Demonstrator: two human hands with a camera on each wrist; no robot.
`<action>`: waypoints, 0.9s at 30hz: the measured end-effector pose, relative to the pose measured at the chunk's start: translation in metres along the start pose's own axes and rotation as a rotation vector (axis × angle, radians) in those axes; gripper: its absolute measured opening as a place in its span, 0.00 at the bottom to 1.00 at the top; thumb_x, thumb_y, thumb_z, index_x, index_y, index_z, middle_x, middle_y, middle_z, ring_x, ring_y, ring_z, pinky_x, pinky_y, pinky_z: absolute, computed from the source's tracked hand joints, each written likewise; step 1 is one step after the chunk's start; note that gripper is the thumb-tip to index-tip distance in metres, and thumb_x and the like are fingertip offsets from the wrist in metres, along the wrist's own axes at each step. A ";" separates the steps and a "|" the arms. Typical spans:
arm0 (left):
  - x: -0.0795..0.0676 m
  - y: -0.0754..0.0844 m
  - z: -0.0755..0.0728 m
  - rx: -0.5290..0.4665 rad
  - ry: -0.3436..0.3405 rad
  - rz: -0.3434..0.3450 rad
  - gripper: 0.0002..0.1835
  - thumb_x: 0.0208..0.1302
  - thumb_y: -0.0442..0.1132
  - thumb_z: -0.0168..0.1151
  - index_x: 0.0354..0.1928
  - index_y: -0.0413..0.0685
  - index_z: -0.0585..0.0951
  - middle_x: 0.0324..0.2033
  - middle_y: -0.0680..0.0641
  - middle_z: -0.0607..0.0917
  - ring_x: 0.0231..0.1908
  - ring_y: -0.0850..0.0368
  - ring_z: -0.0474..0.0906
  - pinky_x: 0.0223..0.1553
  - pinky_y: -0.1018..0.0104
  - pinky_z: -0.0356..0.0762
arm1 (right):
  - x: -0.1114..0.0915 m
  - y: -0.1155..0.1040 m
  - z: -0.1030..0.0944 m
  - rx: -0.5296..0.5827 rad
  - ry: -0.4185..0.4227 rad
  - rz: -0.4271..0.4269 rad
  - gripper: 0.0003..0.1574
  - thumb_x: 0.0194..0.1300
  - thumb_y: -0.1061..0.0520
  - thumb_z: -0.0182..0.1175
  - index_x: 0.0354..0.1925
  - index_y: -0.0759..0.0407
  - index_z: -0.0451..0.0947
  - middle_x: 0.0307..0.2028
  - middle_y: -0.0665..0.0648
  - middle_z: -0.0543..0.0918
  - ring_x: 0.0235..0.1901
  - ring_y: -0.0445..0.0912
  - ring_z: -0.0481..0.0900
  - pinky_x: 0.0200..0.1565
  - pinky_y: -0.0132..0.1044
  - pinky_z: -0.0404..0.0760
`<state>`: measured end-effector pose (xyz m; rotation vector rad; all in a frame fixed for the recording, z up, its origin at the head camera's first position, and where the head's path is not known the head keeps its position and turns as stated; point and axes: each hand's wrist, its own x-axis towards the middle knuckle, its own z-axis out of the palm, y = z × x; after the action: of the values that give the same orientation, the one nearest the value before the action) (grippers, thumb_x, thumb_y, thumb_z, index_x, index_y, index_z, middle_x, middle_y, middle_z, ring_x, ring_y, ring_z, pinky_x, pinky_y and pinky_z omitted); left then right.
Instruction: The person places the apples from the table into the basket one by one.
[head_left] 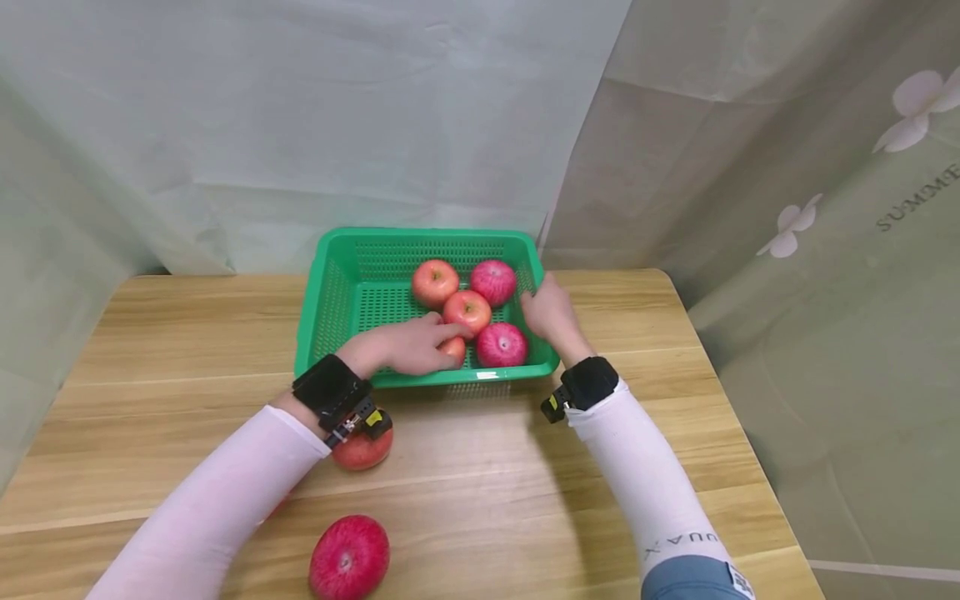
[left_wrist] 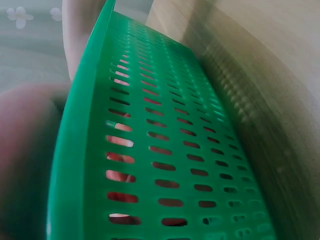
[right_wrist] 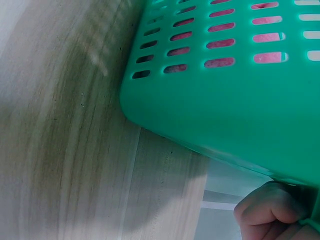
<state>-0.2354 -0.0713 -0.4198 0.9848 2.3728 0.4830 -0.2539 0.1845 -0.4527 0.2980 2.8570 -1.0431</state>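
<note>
A green plastic basket point(head_left: 324, 333) with slotted walls stands toward the back of the table. My left hand point(head_left: 412, 344) reaches over its front rim and holds an apple point(head_left: 452, 350), partly hidden by the fingers. Against that one lies an orange-red apple point(head_left: 467, 310), with another orange-red apple point(head_left: 433, 282) behind. Two pinker apples point(head_left: 502, 346) sit on the basket's right side. My right hand point(head_left: 552, 315) grips the right rim, thumb on the inner side; the right wrist view shows its curled fingers point(right_wrist: 270, 207) at the rim. In the left wrist view the basket wall point(left_wrist: 150, 125) hides most of the left hand.
On the table point(head_left: 487, 500), a dark pink apple point(head_left: 348, 557) lies near the front. A red apple point(head_left: 363, 450) sits beneath the left wrist, and a red sliver point(head_left: 276, 507) shows beside the left sleeve. A pale curtain point(head_left: 375, 125) hangs behind the basket.
</note>
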 end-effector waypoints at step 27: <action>0.005 0.003 -0.002 0.036 -0.061 -0.026 0.30 0.76 0.46 0.46 0.77 0.60 0.75 0.60 0.42 0.80 0.64 0.40 0.67 0.64 0.43 0.68 | 0.001 0.000 0.000 -0.001 0.013 -0.004 0.35 0.82 0.52 0.50 0.75 0.72 0.59 0.59 0.73 0.79 0.58 0.63 0.80 0.55 0.59 0.85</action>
<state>-0.2379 -0.0660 -0.4183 0.9700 2.3447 0.3961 -0.2547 0.1847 -0.4530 0.3001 2.8711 -1.0450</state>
